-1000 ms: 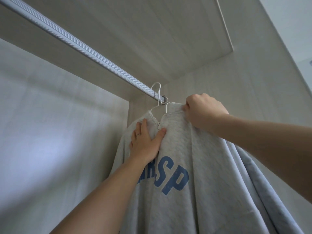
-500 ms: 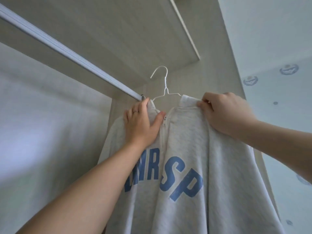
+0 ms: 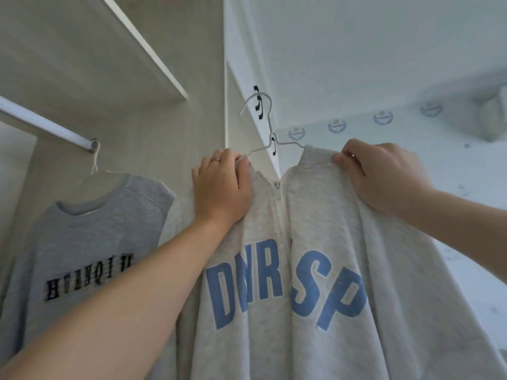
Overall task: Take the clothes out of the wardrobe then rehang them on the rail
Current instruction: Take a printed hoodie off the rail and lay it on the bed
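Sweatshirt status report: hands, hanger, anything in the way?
Left hand and right hand grip the sweatshirt either side of the collar. Hanger hook off the rail. Grey shirt hangs on the rail at left.

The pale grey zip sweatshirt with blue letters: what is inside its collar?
A white wire hanger: hook and inner arms show above the pale grey zip sweatshirt. Its outer arms are hidden under fabric that the left hand and right hand grip.
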